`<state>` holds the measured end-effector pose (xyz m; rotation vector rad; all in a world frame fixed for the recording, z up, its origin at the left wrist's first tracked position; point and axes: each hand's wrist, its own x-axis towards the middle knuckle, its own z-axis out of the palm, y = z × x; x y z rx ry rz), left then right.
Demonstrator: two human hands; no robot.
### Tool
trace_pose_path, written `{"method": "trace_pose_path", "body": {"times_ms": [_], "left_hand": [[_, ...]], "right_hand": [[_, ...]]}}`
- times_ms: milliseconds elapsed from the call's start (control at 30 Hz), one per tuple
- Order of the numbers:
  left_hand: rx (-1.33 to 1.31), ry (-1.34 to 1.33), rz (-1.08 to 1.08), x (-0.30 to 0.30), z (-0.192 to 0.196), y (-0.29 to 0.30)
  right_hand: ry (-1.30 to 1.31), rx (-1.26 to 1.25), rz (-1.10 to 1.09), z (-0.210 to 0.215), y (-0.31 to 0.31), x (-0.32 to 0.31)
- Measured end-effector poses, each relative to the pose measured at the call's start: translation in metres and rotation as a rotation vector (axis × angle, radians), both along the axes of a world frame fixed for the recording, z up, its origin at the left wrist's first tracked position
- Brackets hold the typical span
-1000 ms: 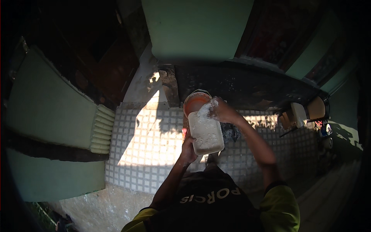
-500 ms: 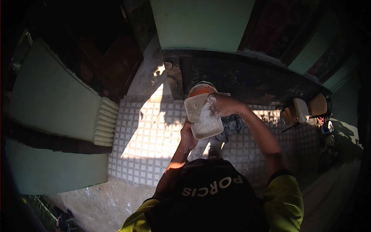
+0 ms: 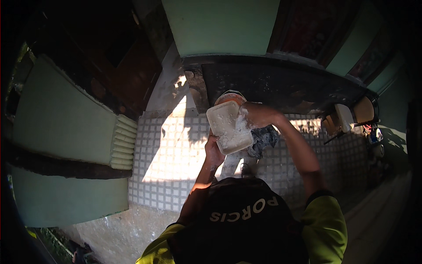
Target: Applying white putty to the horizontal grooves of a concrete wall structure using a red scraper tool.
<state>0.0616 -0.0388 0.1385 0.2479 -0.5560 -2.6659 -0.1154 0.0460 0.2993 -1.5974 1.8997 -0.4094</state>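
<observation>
My left hand grips the lower left edge of a pale rectangular tub. White powder lies inside it, thickest toward the near right end. At the tub's right side is my right hand, bent inward, its fingers whitened with powder. Where those fingers end and the powder begins is blurred, so their grip does not show. Just beyond the tub stands an orange bucket, mostly hidden by it. A crumpled dark plastic bag shows below my right wrist.
A dark low ledge runs along the green wall ahead. Chairs stand at the right. Sunlit checkered tiles cover the floor, and a green half-wall is on the left. My shoe shows below the tub.
My right hand has drawn back from the tub's middle toward its right edge, uncovering more powder. The tub has shifted slightly left and up, still in my left hand.
</observation>
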Motion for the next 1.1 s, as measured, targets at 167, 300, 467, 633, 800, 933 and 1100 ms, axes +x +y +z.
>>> {"method": "trace_pose_path", "body": {"times_ms": [167,300,467,633,800,933,1100], "left_hand": [[0.023,0.015,0.003,-0.005,0.003,0.003],[-0.003,0.056,0.001,-0.008,0.004,0.003],[-0.003,0.04,-0.007,-0.01,0.004,0.004],[-0.005,0.031,-0.008,-0.008,0.009,0.005],[-0.043,0.017,-0.023,-0.008,0.018,0.005],[-0.042,0.036,-0.035,-0.01,0.013,0.005],[-0.044,0.046,-0.062,-0.01,0.015,0.004]], "right_hand": [[-0.093,-0.031,0.069,-0.028,-0.001,0.001],[-0.043,0.079,-0.004,-0.024,-0.002,0.008],[0.097,0.02,0.068,-0.02,-0.001,0.011],[0.038,-0.03,-0.079,-0.01,0.0,0.002],[0.034,0.128,0.054,-0.005,0.002,-0.002],[-0.334,0.394,-0.234,-0.004,-0.004,0.018],[-0.128,0.245,-0.089,-0.004,-0.001,0.022]]}}
